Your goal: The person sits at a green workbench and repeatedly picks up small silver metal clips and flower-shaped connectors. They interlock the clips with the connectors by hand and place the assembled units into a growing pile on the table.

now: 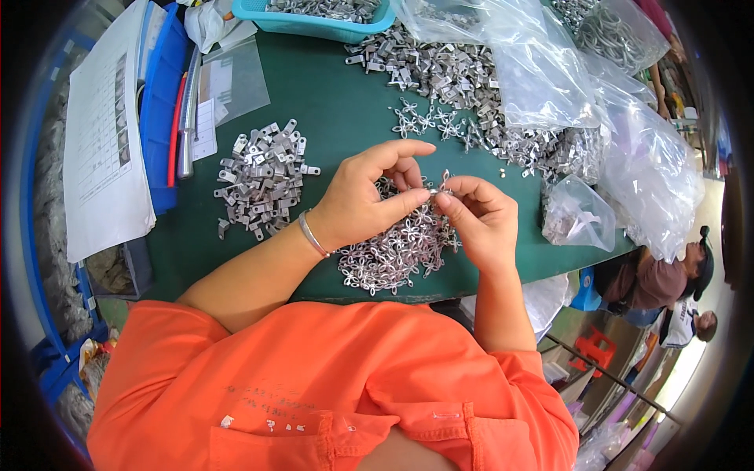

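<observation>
Both hands meet over a heap of silver looped metal pieces [397, 255], shaped like small four-petal flowers, near the table's front edge. My right hand [485, 222] pinches one such looped metal piece [445, 179] between thumb and forefinger, its loops standing up above the fingertips. The thumb of my left hand [363, 192] presses at the same piece from the other side; its forefinger stretches out above, and the other fingers curl. What lies between the left fingertips is partly hidden. Left of the hands is a pile of bent metal clips [263, 177] with holes.
A larger spread of metal clips [448, 71] covers the far right of the green table [314, 86], beside clear plastic bags [542, 78]. A few looped pieces [428, 119] lie before it. A turquoise basket [314, 27] stands far back; a blue bin [161, 118] at left. People sit at right.
</observation>
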The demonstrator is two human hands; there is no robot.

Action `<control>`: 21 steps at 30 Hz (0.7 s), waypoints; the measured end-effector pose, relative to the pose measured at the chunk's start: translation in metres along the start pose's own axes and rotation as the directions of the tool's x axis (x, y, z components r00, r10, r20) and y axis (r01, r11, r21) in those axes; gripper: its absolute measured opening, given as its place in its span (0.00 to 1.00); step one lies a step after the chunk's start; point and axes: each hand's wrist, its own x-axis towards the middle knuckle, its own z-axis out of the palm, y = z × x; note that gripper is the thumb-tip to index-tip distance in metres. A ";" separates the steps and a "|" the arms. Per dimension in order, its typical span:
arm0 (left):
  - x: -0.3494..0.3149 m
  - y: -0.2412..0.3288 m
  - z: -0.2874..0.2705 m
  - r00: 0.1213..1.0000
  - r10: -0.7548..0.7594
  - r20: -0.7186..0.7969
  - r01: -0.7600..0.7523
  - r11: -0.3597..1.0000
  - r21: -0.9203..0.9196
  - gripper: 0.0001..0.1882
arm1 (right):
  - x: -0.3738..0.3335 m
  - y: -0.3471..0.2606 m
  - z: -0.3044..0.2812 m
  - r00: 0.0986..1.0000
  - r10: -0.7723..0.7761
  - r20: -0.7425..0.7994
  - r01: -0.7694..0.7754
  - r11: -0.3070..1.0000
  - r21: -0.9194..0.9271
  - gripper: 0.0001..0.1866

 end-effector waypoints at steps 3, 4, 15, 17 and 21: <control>0.001 -0.001 -0.005 0.993 0.110 0.033 -0.113 0.987 0.111 0.17 | -0.002 -0.012 0.001 0.983 0.137 0.120 -0.144 0.988 0.053 0.07; 0.001 -0.001 -0.007 0.987 0.151 0.054 -0.158 0.975 0.158 0.16 | -0.002 -0.012 0.001 0.986 0.111 0.128 -0.120 0.991 0.065 0.08; -0.004 -0.007 0.002 0.995 -0.097 -0.037 0.087 0.976 -0.200 0.06 | -0.008 0.000 -0.002 0.988 -0.152 0.019 0.153 0.986 -0.065 0.11; -0.003 -0.005 0.000 0.994 -0.111 -0.023 0.107 0.985 -0.136 0.06 | -0.007 0.005 -0.001 0.945 -0.326 0.009 0.322 0.928 -0.187 0.12; -0.003 -0.002 0.000 0.990 -0.139 -0.004 0.137 0.981 -0.141 0.07 | -0.011 0.000 0.002 0.948 -0.316 -0.039 0.313 0.947 -0.074 0.13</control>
